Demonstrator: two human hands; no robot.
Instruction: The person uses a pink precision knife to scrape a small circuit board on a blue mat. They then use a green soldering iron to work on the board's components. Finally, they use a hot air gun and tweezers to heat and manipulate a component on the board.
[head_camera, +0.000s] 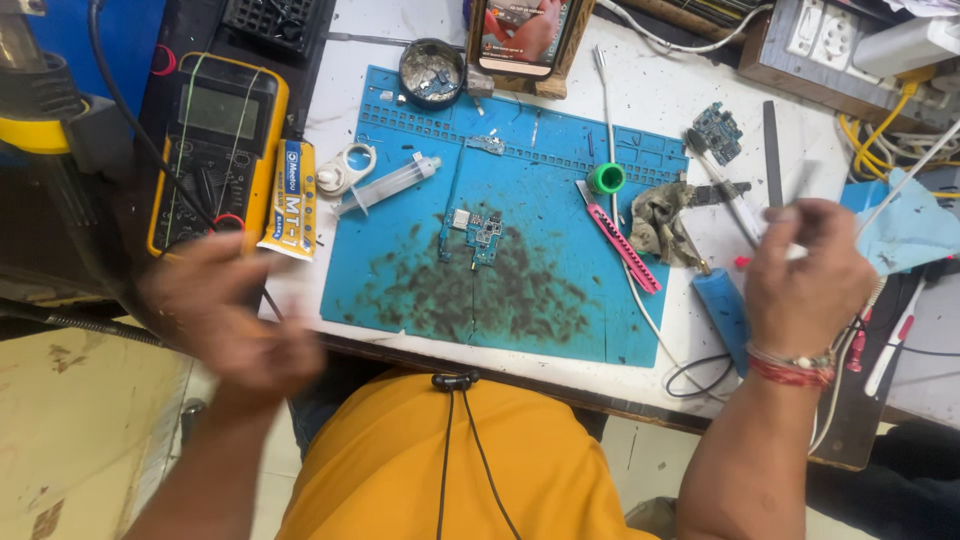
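A small blue circuit board lies in the middle of a stained blue work mat. My left hand is blurred at the table's left front edge, below a yellow multimeter and a yellow tube; whether it holds anything is unclear. My right hand is raised at the right side, fingers closed on a thin metal tool, above a blue-handled tool. A red thread band circles that wrist.
On the mat lie a syringe, a pink cutter, a green ring and a dirty rag. A round tin of parts, a phone in a wooden stand, a power strip and another board sit farther back.
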